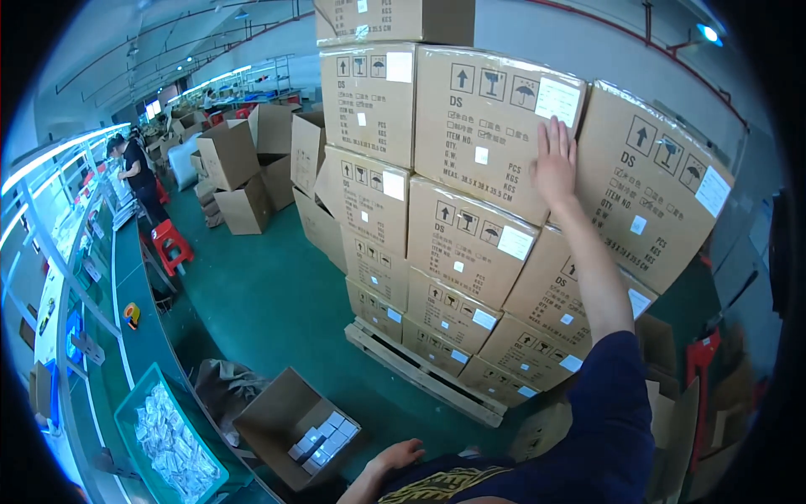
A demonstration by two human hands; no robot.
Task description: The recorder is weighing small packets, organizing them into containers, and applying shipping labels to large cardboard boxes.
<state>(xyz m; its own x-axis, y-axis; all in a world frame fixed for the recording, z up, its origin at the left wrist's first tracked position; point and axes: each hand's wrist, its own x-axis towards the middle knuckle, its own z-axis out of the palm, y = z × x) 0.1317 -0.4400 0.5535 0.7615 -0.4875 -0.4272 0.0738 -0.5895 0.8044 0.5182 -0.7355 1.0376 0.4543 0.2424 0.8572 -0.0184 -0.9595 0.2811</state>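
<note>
My right arm reaches up and forward, and my right hand (pixel 554 168) lies flat on the front of a large brown cardboard carton (pixel 453 126). Its fingers are stretched out, with the tips at the lower edge of a white label (pixel 557 99). This carton sits in an upper row of a tall stack, beside another carton (pixel 646 181) on its right that is slightly tilted in view. Low in front of my body, my left hand (pixel 401 454) hangs with loosely extended fingers and nothing visible in it. The stack stands on a wooden pallet (pixel 420 370).
An open carton (pixel 277 420) with small white boxes is on the lower left. Beside it, a green crate (pixel 126 416) of clear plastic packets stands along the workbench (pixel 126 311). Farther back are a red stool (pixel 171 245), empty open cartons (pixel 243 206) and a person (pixel 138 172) at the bench.
</note>
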